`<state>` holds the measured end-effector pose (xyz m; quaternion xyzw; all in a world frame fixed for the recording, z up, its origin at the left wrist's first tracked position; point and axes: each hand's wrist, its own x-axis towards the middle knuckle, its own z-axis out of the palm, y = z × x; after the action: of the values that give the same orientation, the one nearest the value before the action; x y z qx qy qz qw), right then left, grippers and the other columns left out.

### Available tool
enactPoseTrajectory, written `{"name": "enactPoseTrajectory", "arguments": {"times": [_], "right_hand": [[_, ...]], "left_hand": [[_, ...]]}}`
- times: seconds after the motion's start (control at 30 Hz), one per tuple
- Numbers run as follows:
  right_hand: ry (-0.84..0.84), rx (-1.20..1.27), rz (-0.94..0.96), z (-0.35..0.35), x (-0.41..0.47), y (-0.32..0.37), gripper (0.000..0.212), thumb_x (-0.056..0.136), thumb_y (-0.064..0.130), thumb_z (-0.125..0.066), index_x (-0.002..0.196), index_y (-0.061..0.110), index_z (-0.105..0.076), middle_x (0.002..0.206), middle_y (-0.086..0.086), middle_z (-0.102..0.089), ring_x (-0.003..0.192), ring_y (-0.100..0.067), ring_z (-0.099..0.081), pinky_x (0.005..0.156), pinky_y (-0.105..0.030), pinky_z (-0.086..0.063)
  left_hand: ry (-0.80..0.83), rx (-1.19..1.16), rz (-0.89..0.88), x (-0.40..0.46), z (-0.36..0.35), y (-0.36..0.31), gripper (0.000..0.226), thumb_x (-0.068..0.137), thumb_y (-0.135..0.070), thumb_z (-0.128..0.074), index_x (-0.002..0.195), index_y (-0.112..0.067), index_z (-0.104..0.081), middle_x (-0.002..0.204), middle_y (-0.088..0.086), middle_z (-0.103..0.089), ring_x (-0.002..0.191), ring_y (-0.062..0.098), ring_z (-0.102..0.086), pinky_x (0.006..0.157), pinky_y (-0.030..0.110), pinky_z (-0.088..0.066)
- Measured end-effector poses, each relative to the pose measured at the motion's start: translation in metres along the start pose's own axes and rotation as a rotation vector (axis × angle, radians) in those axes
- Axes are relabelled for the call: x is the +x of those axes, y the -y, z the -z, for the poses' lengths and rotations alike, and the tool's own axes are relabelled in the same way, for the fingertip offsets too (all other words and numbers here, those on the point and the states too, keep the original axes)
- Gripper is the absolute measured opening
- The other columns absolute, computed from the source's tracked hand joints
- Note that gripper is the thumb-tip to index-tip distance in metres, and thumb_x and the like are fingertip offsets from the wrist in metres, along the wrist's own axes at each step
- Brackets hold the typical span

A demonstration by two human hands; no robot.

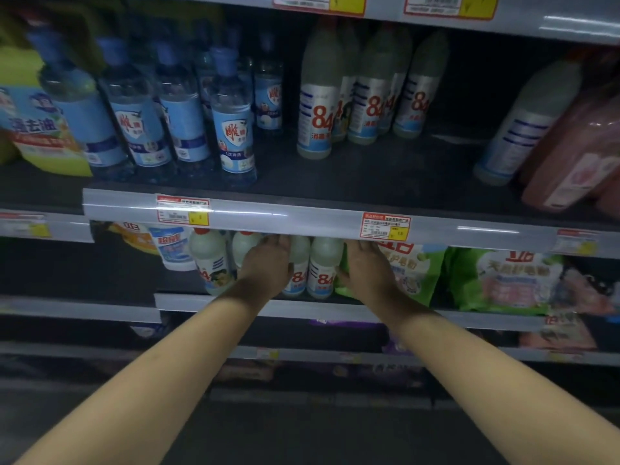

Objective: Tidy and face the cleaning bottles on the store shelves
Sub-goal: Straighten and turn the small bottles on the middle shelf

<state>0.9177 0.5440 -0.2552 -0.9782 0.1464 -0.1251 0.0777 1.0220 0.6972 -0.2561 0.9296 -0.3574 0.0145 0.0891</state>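
Fingers of your left hand lay fairly straight against the front of a white "84" bottle at the centre of the frame, fingertips hidden under the shelf rail, so whether they curled round it could not be told. Your right hand reached in beside it with fingers extended and loosely spread, resting on the left edge of a green pouch; just to its left stood a second "84" bottle. Two more white bottles with red caps stood left of your left hand on the same lower shelf. On the shelf above, in the upper centre of the frame, a group of taller "84" bottles stood upright, with a further one tilted at the upper right, touching a pink bottle. Clear blue-capped bottles filled the upper left. Motion blur softened most labels.
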Motion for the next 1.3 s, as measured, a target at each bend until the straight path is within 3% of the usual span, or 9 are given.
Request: {"name": "enactPoseTrajectory", "arguments": {"times": [0.17,0.3,0.5,0.67,0.8,0.97,1.1,1.2,1.3], "right_hand": [[0.05,0.237,-0.086,-0.006,0.017,0.005,0.05,0.081,0.031,-0.069,0.122,0.012,-0.047,0.122,-0.008,-0.058,0.117,-0.025,-0.054,0.097,-0.028,-0.04],[0.104,0.405,-0.16,-0.016,0.028,0.006,0.049,0.08,0.028,-0.071,0.121,0.013,-0.048,0.122,-0.008,-0.057,0.119,-0.025,-0.052,0.098,-0.029,-0.041],[0.193,0.51,-0.258,-0.03,0.039,0.006,0.047,0.08,0.022,-0.07,0.12,0.018,-0.045,0.119,-0.005,-0.054,0.119,-0.022,-0.051,0.1,-0.037,-0.045],[0.239,0.528,-0.245,-0.036,0.05,0.005,0.031,0.084,0.017,-0.065,0.088,0.028,-0.037,0.087,0.006,-0.044,0.104,-0.02,-0.053,0.097,-0.037,-0.047],[0.221,0.537,-0.21,-0.04,0.048,0.001,0.033,0.08,0.016,-0.07,0.1,0.022,-0.045,0.094,0.006,-0.049,0.105,-0.015,-0.052,0.094,-0.03,-0.046],[0.187,0.42,-0.099,-0.042,0.041,-0.007,0.047,0.076,0.019,-0.073,0.116,0.012,-0.05,0.112,-0.007,-0.06,0.111,-0.025,-0.057,0.094,-0.039,-0.049],[0.221,0.31,-0.065,-0.042,0.032,-0.011,0.07,0.068,0.023,-0.08,0.128,0.015,-0.043,0.123,-0.006,-0.057,0.118,-0.026,-0.055,0.095,-0.041,-0.049],[0.289,0.216,-0.015,-0.037,0.028,-0.012,0.085,0.064,0.032,-0.081,0.133,0.02,-0.033,0.127,-0.004,-0.052,0.119,-0.026,-0.053,0.092,-0.041,-0.051],[0.392,0.218,0.076,-0.018,0.021,-0.011,0.076,0.067,0.026,-0.079,0.131,0.016,-0.039,0.124,-0.006,-0.055,0.114,-0.023,-0.056,0.093,-0.036,-0.049]], "left_hand": [[-0.038,-0.211,0.128,0.017,-0.006,-0.008,0.04,0.091,-0.031,-0.053,0.121,-0.004,-0.049,0.117,0.016,-0.058,0.11,0.031,-0.054,0.091,0.038,-0.044],[-0.022,-0.552,0.247,0.026,-0.017,-0.011,0.054,0.081,-0.021,-0.067,0.127,-0.007,-0.043,0.126,0.017,-0.053,0.119,0.034,-0.049,0.097,0.046,-0.044],[0.003,-0.643,0.332,0.035,-0.026,-0.014,0.053,0.074,-0.021,-0.074,0.12,-0.014,-0.047,0.122,0.012,-0.056,0.117,0.031,-0.052,0.096,0.048,-0.045],[0.01,-0.688,0.371,0.036,-0.027,-0.016,0.07,0.065,-0.033,-0.082,0.122,-0.013,-0.046,0.123,0.009,-0.054,0.116,0.028,-0.051,0.097,0.046,-0.044],[-0.026,-0.57,0.314,0.029,-0.029,-0.014,0.067,0.067,-0.029,-0.078,0.122,-0.013,-0.044,0.119,0.01,-0.056,0.113,0.028,-0.053,0.095,0.042,-0.046],[-0.074,-0.486,0.068,0.001,-0.038,-0.007,0.071,0.063,-0.025,-0.079,0.122,-0.011,-0.043,0.106,0.01,-0.063,0.093,0.029,-0.063,0.077,0.031,-0.049],[-0.055,-0.371,-0.083,-0.018,-0.025,-0.008,0.066,0.063,-0.025,-0.082,0.118,-0.008,-0.049,0.109,0.013,-0.063,0.092,0.031,-0.063,0.073,0.026,-0.044],[-0.02,-0.387,-0.158,-0.029,0.004,-0.012,0.063,0.065,-0.029,-0.08,0.118,-0.015,-0.047,0.111,0.004,-0.062,0.096,0.022,-0.061,0.072,0.021,-0.039],[0.025,-0.424,-0.148,-0.045,0.033,-0.022,0.064,0.066,-0.03,-0.079,0.12,-0.022,-0.044,0.11,-0.007,-0.055,0.097,0.014,-0.054,0.075,0.021,-0.04]]}}
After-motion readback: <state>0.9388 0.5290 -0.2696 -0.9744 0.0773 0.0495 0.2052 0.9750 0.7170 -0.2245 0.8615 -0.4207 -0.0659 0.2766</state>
